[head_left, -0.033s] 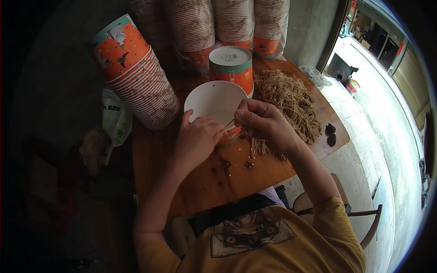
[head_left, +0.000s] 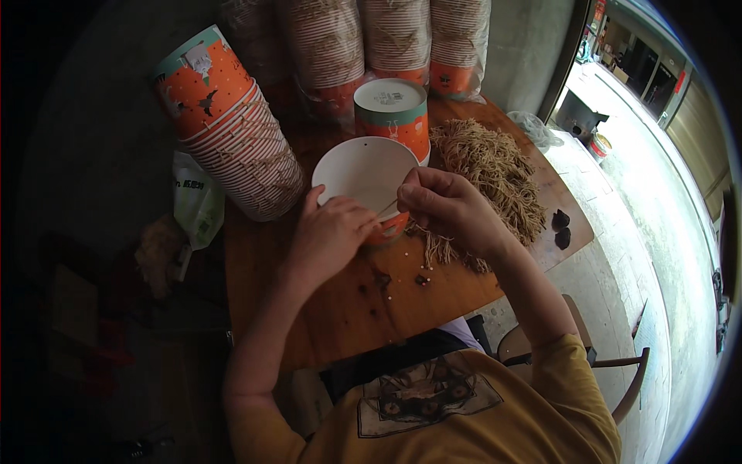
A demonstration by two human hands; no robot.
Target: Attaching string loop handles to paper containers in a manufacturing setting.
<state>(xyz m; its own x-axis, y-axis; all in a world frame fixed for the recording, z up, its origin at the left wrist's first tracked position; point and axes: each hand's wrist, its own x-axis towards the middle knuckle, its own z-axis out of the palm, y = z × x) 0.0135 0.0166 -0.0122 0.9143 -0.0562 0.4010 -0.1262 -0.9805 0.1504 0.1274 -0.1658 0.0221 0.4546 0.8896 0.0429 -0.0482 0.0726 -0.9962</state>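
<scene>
A paper bucket (head_left: 359,172), white inside and orange outside, leans on the table with its mouth tilted toward me. My left hand (head_left: 328,232) grips its near left side, thumb at the rim and fingers along the near edge. Above the right part of the rim, my right hand (head_left: 444,205) pinches a thin tan cord (head_left: 388,207) between thumb and forefinger. The cord runs down toward the left fingertips at the near rim; where its other end goes is hidden. One small dark hole shows in the far wall of the bucket.
Tan cords (head_left: 495,174) lie heaped to the right. An upturned orange and green bucket (head_left: 392,116) stands behind. A tall nested stack of buckets (head_left: 232,131) leans at left; several plastic-wrapped stacks (head_left: 398,39) line the back. Two dark pieces (head_left: 562,229) lie near the table's right edge.
The bucket and my left hand have shifted very slightly left. The cord's visible part at my right fingertips has changed slightly in slant. My right hand stays nearly in place.
</scene>
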